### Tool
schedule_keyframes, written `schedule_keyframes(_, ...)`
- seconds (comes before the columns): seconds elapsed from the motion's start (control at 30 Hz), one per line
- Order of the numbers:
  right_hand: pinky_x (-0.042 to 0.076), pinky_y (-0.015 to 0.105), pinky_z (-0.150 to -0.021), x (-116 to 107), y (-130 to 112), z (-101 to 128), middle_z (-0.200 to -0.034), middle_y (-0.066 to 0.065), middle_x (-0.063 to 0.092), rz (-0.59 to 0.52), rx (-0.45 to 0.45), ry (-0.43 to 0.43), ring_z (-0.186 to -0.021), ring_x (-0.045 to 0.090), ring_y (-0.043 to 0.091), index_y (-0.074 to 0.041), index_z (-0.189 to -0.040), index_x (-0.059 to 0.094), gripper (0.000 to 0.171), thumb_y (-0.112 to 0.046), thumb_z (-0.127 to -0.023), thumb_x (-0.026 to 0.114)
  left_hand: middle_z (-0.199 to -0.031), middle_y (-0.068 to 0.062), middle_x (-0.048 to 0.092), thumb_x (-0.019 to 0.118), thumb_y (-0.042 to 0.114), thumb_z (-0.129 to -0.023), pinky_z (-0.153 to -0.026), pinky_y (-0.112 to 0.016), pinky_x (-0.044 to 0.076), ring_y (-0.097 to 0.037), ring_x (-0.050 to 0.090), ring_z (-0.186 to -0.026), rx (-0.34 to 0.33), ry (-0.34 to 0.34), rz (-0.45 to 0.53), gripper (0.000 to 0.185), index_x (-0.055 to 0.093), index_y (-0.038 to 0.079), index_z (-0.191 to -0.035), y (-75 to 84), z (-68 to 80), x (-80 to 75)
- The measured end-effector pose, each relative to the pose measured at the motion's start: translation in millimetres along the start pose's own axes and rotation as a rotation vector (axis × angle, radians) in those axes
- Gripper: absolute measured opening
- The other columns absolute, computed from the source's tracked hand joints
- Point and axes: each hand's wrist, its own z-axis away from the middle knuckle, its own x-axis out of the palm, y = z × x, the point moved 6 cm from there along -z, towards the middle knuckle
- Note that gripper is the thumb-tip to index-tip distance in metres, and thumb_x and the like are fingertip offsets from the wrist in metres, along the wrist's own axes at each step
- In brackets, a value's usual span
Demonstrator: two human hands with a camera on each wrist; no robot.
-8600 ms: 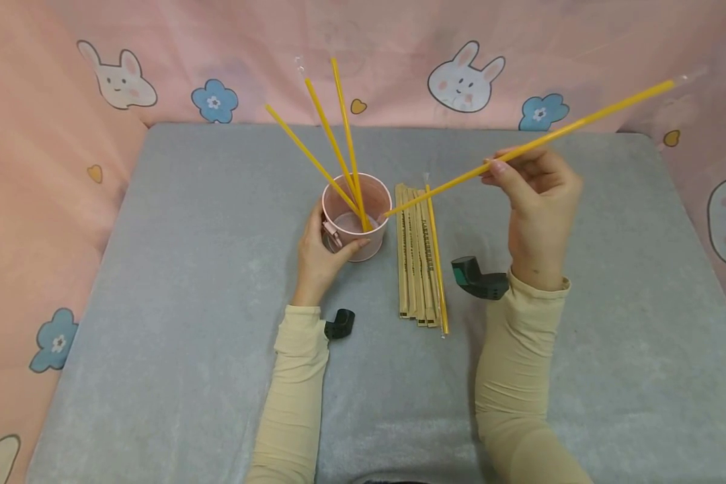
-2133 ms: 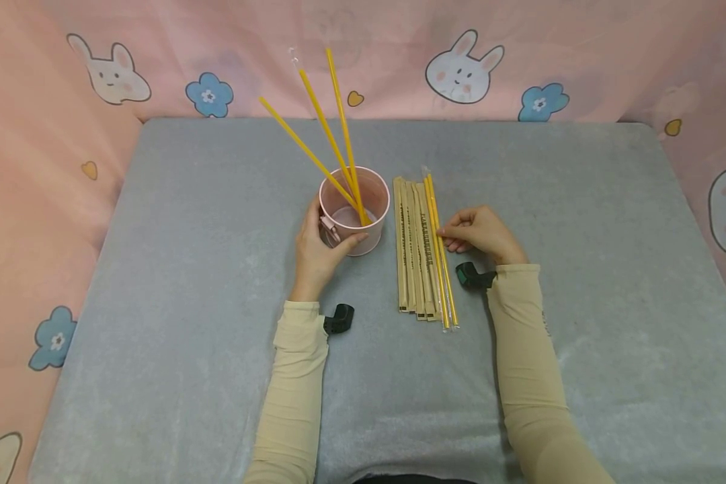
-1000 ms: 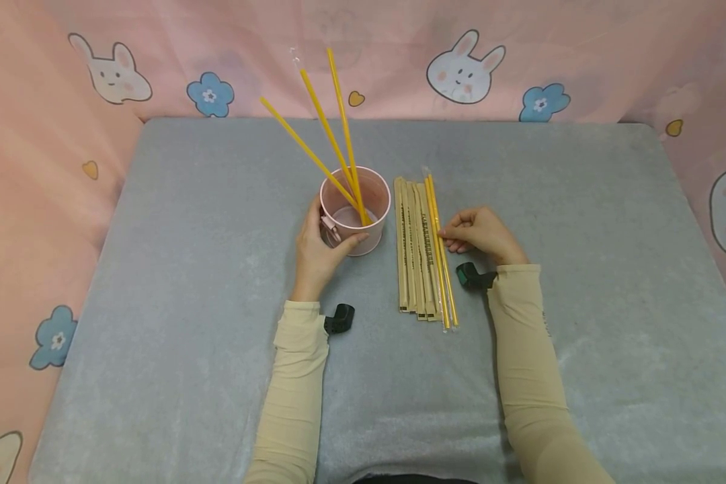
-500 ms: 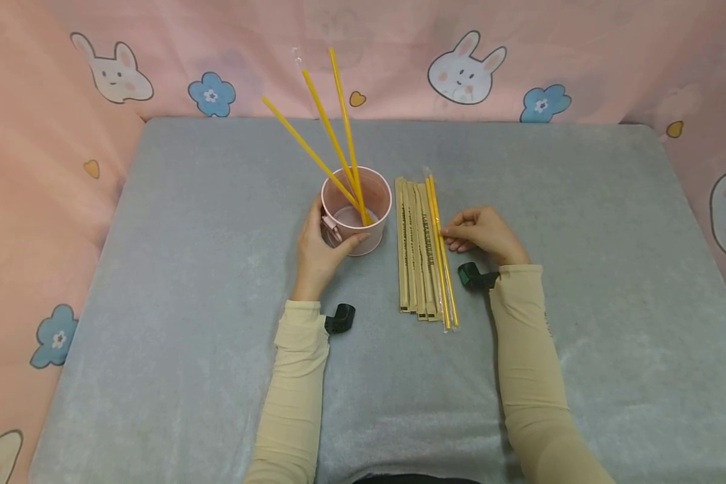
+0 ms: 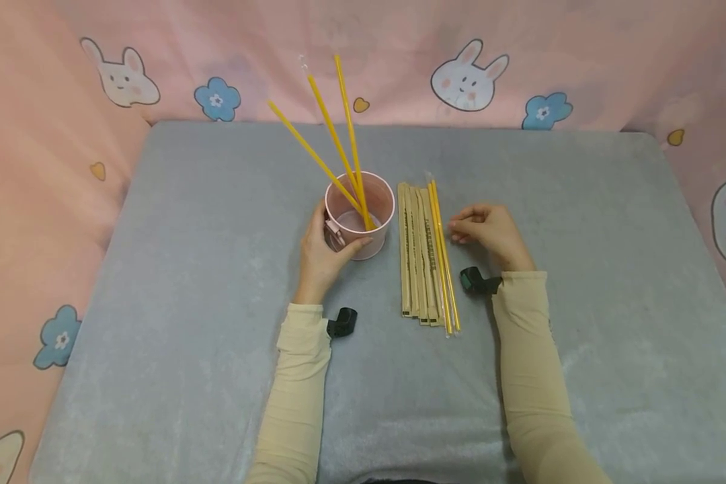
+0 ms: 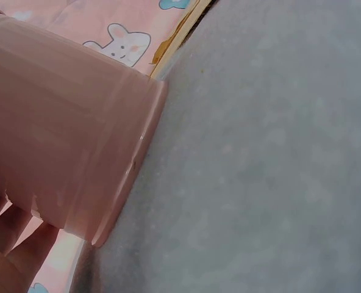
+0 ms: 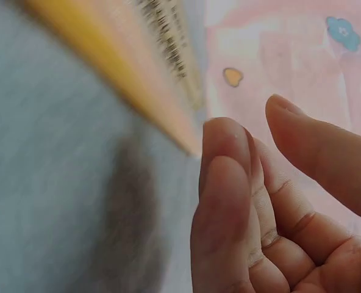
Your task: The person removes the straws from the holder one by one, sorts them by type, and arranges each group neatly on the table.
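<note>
My left hand (image 5: 322, 261) grips a pink bucket (image 5: 384, 240), thumb on its near side. In the left wrist view its fingers (image 6: 33, 251) lie along the bucket's wall (image 6: 71, 122). Several brown paper-wrapped sticks (image 5: 416, 259) lie side by side to the right of the bucket. Along their right edge lie two yellow straws (image 5: 444, 252) in clear wrap. Three more yellow straws (image 5: 333, 134) lean out of the bucket toward the back left. Just right of the straws is my right hand (image 5: 489, 232). In the right wrist view its thumb (image 7: 314, 146) stands apart from the fingers, with nothing between them.
Everything stands on a grey cloth-covered table (image 5: 206, 282). A pink curtain (image 5: 393, 67) with rabbits and flowers rises behind it and at both sides. A small black camera (image 5: 342, 323) sits at my left wrist, another camera (image 5: 474, 281) at my right.
Earlier my right hand held a yellow straw over the bucket's rim; that straw now lies beside the other one. The hand has let go and moved slightly right. My left hand keeps its grip.
</note>
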Motion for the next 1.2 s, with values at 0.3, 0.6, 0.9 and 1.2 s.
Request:
schedule_keyframes(0.3, 0.055, 0.034, -0.072, 11, -30, -1, -0.088, 0.013, 0.068, 0.074, -0.039, 0.015, -0.080, 0.065, 0.024, 0.006, -0.100, 0.064, 0.025, -0.016, -0.088, 0.067, -0.135, -0.015, 0.049, 0.087, 0.018, -0.067, -0.104, -0.033, 0.035, -0.024, 0.046, -0.123, -0.016, -0.006, -0.029, 0.091, 0.037, 0.002, -0.142, 0.0, 1.1, 0.0)
schedule_keyframes(0.6, 0.053, 0.037, -0.079, 25, -66, -7, -0.093, 0.009, 0.067, 0.047, -0.149, 0.008, -0.087, 0.064, 0.030, 0.006, -0.102, 0.064, 0.023, -0.012, -0.088, 0.066, -0.135, -0.015, 0.048, 0.087, 0.020, -0.067, -0.103, -0.036, 0.036, -0.024, 0.046, -0.123, -0.027, -0.004, -0.049, 0.092, 0.037, 0.003, -0.142, -0.5, 2.3, -0.2)
schedule_keyframes(0.9, 0.054, 0.026, -0.068, 42, -106, -12, -0.087, 0.012, 0.066, -0.035, -0.313, 0.048, -0.073, 0.063, 0.018, 0.006, -0.100, 0.066, 0.019, -0.007, -0.087, 0.066, -0.136, -0.016, 0.047, 0.087, 0.020, -0.067, -0.104, -0.036, 0.035, -0.026, 0.046, -0.123, -0.027, 0.003, -0.061, 0.093, 0.036, 0.002, -0.142, 2.2, 2.5, -1.9)
schedule_keyframes(1.2, 0.055, 0.028, -0.070, 63, -132, -22, -0.088, 0.014, 0.066, -0.063, -0.377, 0.036, -0.074, 0.063, 0.020, 0.006, -0.099, 0.066, 0.018, -0.005, -0.086, 0.068, -0.136, -0.015, 0.047, 0.086, 0.022, -0.069, -0.103, -0.037, 0.036, -0.025, 0.045, -0.123, -0.038, -0.007, -0.069, 0.092, 0.035, 0.004, -0.143, 0.8, 1.9, -1.2)
